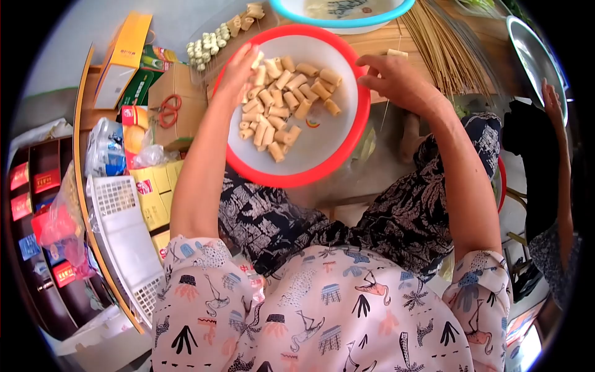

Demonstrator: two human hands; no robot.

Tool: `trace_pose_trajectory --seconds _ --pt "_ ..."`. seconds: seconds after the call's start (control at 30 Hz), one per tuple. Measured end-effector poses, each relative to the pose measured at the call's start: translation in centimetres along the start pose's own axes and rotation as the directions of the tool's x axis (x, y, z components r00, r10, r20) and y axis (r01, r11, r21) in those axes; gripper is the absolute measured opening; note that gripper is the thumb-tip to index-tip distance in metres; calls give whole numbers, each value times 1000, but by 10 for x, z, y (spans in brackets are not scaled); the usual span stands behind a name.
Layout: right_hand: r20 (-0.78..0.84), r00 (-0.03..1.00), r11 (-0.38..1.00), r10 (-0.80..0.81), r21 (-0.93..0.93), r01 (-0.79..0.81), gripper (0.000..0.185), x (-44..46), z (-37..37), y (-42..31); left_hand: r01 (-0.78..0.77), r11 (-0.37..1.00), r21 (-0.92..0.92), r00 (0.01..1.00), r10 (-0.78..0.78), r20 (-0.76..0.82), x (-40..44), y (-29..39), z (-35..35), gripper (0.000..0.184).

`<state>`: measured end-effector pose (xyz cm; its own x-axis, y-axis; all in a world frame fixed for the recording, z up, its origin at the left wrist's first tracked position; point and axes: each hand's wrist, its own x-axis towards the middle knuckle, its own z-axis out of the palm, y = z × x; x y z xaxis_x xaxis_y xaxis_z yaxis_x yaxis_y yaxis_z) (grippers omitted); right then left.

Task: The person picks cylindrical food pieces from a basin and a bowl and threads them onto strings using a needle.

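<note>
A red-rimmed basin (339, 164) with a pale inside holds many short tan rolls (279, 99) that look like rolled tofu skin. My left hand (238, 71) reaches over the basin's left side, its fingertips closed on a pale roll (258, 60). Just beyond the right rim, my right hand (396, 84) has its fingers curled around a thin skewer (385, 115). One tan roll (397, 54) sits on that skewer above the hand. How the fingers grip the stick is partly hidden.
Bare skewers (443, 46) lie on the wooden table at upper right. A blue-rimmed basin (343, 25) stands behind. A tray at upper left bears filled skewers (207, 46). Red scissors (168, 111) rest on a carton. Another person's hand (550, 99) touches a metal basin (533, 59).
</note>
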<state>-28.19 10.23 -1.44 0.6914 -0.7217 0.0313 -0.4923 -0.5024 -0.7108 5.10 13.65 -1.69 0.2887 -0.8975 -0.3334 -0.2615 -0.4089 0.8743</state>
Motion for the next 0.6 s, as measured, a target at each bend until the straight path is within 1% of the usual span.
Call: trace_pose_trajectory --seconds 0.03,0.07,0.1,0.13,0.17,0.2,0.23,0.3,0.37,0.4,0.43,0.5,0.53,0.57,0.6 --pt "-73 997 999 3 -31 -6 37 0 5 5 28 996 84 998 -24 -52 -9 -18 -5 73" --pt "-145 989 998 2 -62 -11 39 1 7 7 30 997 75 998 -25 -59 -7 -50 -15 73" --pt "-138 990 998 -3 -67 -7 39 3 8 5 5 986 168 999 4 -53 0 -92 -27 79" --pt "-107 983 988 152 11 -152 42 3 8 3 -18 965 260 999 30 -41 1 -117 -32 87" --pt "-65 951 951 304 84 -298 44 3 9 1 -10 967 254 999 22 -43 -14 -114 -26 87" --pt "-9 941 937 339 87 -337 43 4 9 -2 115 983 146 992 -106 -71 -38 -100 -13 91" --pt "1 940 937 342 82 -341 43 5 12 -4 236 971 33 969 -233 -85 -53 -91 -4 95" --pt "227 882 841 412 279 -464 37 8 15 -9 251 968 24 965 -249 -79 -52 -94 3 95" --pt "222 876 833 427 280 -477 34 15 25 1 226 938 -261 971 -237 -13 -45 -94 13 93" --pt "216 870 822 443 289 -491 30 17 28 2 266 896 -356 958 -285 -2 -38 -91 16 91" --pt "211 869 822 447 285 -492 30 17 29 5 263 896 -358 960 -280 3 -29 -88 20 91" --pt "175 888 830 426 315 -460 34 16 31 9 298 858 -418 952 -297 69 -20 -86 28 88" --pt "179 887 830 426 314 -462 34 16 31 8 280 857 -433 953 -303 16 -21 -78 38 85" --pt "174 885 823 431 326 -465 34 17 31 6 279 855 -436 953 -303 15 -18 -71 39 85" --pt "173 883 815 436 341 -469 34 17 32 5 225 859 -459 974 -205 94 -12 -67 39 84"
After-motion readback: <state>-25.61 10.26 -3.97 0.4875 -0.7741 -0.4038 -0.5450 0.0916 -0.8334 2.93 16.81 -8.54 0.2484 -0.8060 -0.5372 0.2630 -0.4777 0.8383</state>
